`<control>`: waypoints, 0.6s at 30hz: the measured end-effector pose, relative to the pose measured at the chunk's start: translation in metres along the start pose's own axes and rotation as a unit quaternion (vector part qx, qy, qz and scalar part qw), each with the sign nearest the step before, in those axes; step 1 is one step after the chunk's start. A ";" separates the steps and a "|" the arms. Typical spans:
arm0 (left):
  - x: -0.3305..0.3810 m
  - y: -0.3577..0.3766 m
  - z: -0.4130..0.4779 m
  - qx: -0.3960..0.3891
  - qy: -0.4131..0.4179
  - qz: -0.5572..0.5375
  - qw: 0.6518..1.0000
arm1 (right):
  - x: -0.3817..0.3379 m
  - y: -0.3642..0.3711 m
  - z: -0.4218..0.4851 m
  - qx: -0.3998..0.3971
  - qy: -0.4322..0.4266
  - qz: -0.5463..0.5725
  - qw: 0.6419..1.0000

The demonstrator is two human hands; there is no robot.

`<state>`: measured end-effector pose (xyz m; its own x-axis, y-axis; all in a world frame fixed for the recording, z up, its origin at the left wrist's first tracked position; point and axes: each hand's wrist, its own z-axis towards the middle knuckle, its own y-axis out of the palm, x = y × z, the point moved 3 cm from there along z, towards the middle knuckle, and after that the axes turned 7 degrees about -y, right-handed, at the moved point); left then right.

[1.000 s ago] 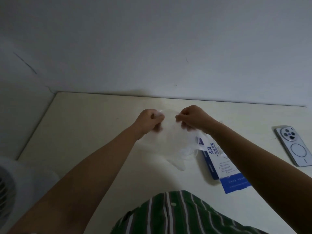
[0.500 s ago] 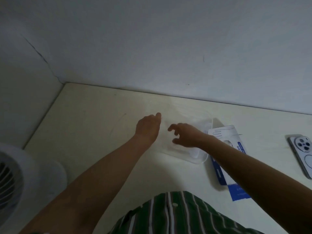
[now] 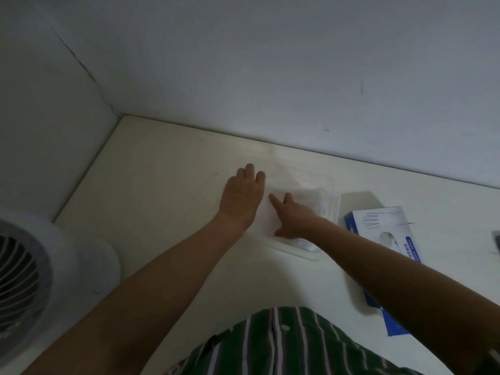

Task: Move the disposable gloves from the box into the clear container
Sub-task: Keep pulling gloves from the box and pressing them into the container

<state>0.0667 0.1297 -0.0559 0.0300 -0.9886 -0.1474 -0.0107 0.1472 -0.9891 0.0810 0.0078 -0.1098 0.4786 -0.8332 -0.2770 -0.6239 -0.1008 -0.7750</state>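
A clear shallow container lies on the pale table near the back wall. Thin translucent gloves lie inside it, hard to make out. My left hand lies flat at the container's left edge, fingers straight. My right hand reaches into the container from the near side, fingers spread and pressing on the gloves. The blue and white glove box lies on its side to the right, a glove showing at its opening; my right forearm crosses over its near end.
A white fan stands at the left near edge of the table. A dark phone peeks in at the right border. Walls close the table at the back and left. My green striped shirt fills the bottom.
Both hands held a glove up between them a second ago. They have since lowered it into the container and flattened out on it. The view has shifted left.
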 end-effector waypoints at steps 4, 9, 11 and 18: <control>0.012 0.000 0.010 -0.084 0.016 -0.099 0.991 | -0.004 -0.008 -0.002 0.024 0.025 -0.014 0.999; 0.007 0.041 0.007 -0.317 -0.052 -0.148 0.935 | -0.010 -0.021 -0.007 0.127 -0.018 -0.037 0.991; 0.001 0.048 0.004 -0.341 -0.076 -0.177 0.920 | -0.011 -0.022 -0.005 0.139 -0.049 -0.009 0.989; -0.002 0.061 0.006 -0.367 -0.066 -0.172 0.912 | 0.001 -0.007 -0.002 0.037 0.034 -0.040 0.998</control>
<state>0.0717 0.1413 -0.1160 0.2772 -0.9527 0.1242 -0.6425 -0.2800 -0.7133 0.0844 0.0068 -0.1034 0.4801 -0.8595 -0.1752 -0.5369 -0.1300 -0.8336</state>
